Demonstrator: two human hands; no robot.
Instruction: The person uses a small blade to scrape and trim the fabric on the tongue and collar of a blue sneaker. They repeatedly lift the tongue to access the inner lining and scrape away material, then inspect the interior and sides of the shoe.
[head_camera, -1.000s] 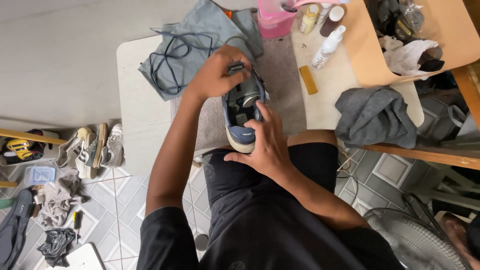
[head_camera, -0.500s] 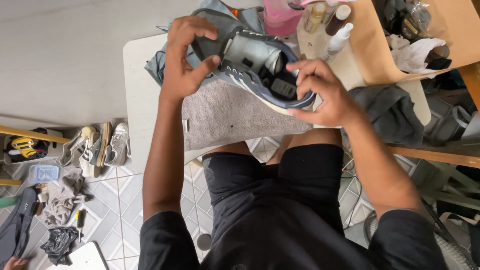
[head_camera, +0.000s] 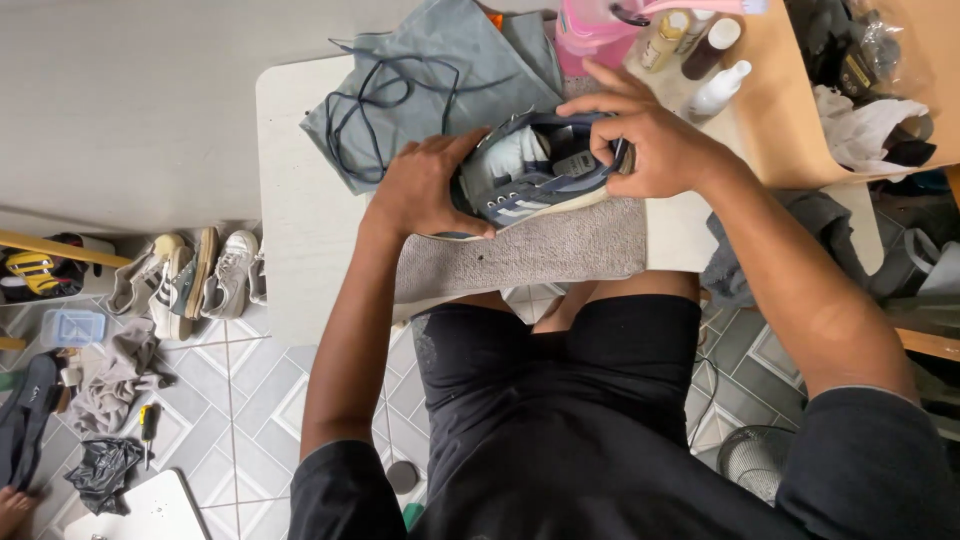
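A grey and navy sneaker (head_camera: 525, 175) lies on its side on a grey towel (head_camera: 540, 250) spread over a small white table (head_camera: 300, 200). My left hand (head_camera: 425, 190) grips its heel end. My right hand (head_camera: 650, 140) holds the toe end, with fingers curled over the upper. The sneaker's opening faces up towards me. A grey cloth (head_camera: 440, 80) with dark laces (head_camera: 380, 95) on it lies just beyond the shoe.
A pink container (head_camera: 595, 30) and several small bottles (head_camera: 700, 50) stand at the table's far edge. Cardboard (head_camera: 800, 110) with rags is at right. Several worn shoes (head_camera: 190, 270), rags and a screwdriver (head_camera: 148, 425) lie on the tiled floor at left. A fan (head_camera: 755, 460) sits lower right.
The sneaker has come down from being held up and now rests sideways on the towel. Both hands have shifted their hold, the left to the heel, the right to the toe.
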